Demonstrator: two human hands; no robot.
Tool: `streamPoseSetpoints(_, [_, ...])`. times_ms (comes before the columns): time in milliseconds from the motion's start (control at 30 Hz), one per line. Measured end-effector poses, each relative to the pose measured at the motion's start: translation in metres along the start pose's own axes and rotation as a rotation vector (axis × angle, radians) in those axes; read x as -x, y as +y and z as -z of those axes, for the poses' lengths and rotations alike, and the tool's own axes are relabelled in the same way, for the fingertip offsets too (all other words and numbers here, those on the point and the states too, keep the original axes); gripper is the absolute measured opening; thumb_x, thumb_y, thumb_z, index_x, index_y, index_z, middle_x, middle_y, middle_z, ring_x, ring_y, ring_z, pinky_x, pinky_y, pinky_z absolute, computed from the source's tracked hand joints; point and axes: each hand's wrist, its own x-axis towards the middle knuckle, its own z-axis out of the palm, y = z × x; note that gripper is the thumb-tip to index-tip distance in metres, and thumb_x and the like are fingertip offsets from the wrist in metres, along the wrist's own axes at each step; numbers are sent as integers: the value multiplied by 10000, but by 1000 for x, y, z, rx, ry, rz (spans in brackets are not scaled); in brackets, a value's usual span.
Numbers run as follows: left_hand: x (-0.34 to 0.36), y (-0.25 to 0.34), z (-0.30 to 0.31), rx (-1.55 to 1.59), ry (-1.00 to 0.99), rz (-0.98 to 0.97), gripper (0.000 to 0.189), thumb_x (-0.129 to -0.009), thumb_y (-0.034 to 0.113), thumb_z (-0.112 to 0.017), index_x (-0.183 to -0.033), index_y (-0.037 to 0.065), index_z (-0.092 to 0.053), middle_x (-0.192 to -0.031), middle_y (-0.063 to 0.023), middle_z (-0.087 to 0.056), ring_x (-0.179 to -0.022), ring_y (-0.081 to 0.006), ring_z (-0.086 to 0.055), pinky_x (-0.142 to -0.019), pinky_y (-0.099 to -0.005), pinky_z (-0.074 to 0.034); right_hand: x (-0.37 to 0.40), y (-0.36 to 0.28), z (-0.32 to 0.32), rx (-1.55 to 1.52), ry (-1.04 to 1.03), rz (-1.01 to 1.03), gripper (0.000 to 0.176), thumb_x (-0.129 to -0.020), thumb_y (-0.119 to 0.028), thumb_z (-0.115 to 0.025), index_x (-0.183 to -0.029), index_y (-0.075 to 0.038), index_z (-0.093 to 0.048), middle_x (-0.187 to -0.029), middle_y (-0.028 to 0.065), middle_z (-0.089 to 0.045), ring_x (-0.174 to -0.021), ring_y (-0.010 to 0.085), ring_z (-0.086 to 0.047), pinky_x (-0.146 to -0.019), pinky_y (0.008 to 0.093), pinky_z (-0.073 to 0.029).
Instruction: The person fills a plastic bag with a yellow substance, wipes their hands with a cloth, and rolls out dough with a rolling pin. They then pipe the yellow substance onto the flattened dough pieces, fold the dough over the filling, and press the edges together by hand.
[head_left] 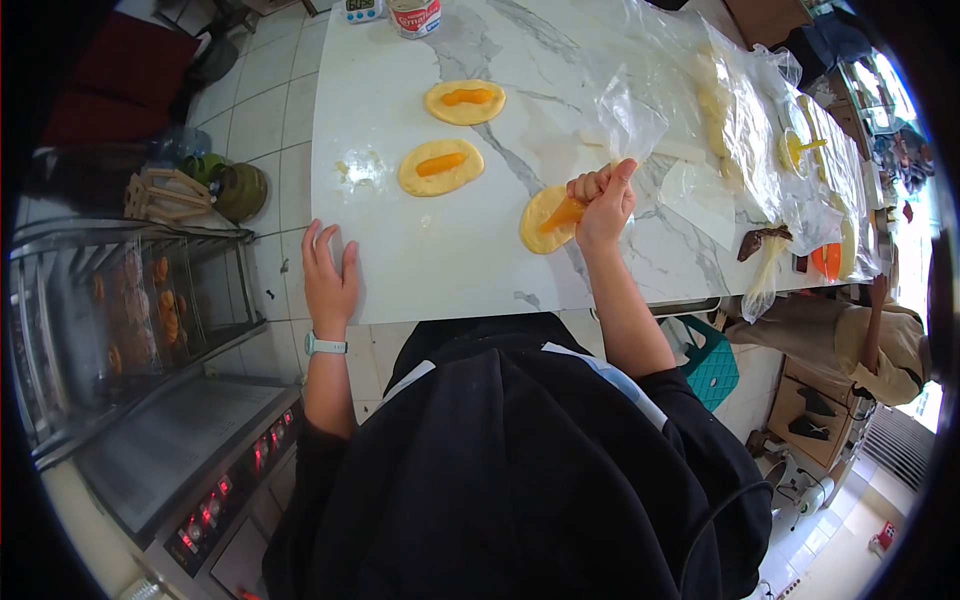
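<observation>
My right hand (605, 203) is closed around a clear plastic piping bag (566, 213) of orange filling. The bag's tip is over an oval of flattened dough (536, 222), and its loose top sticks up past my fist. Two more dough ovals lie to the left, an upper one (436, 103) and a lower one (412, 180), each with a strip of orange filling (441, 164) along its middle. At the table's left front corner my left hand (328, 270) rests with fingers spread, holding nothing.
A white marbled table (450, 270) spans the front. At its back are a tin can (414, 17) and a small timer (362, 10). Plastic-covered dough (735, 115) lies on the right, near another person (850, 335). A rack of baked goods (140, 310) and an oven (190, 450) stand left.
</observation>
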Motion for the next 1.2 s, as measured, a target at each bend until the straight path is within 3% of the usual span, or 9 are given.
streamPoseSetpoints(933, [0,-1,-2,15,-1,19,342,-908,274,-563,-1177,69,-517,-1338,-186,-416,-1198,-385,-449,-959,-420,-407,-26,-12,11,82,147,25,523,-954,-483,-436,-623,-89,-343,-507,-26,-289,-391,87,-281,-425,271,-312])
streamPoseSetpoints(1000, [0,-1,-1,14,-1,19,342,-907,274,-564,-1177,69,-517,-1338,-186,-416,-1196,-386,-450,-958,-422,-408,-28,-12,11,69,173,26,544,-909,-521,-501,-615,-109,-302,-502,-33,-256,-388,84,-235,-406,259,-270])
streamPoseSetpoints(1200, [0,-1,-1,0,-28,17,361,-932,302,-529,-1194,55,-499,-1339,-184,-399,-1222,-363,-428,-975,-415,-394,-33,-14,15,109,162,27,520,-944,-484,-459,-629,-86,-344,-529,-24,-294,-396,81,-283,-415,263,-300])
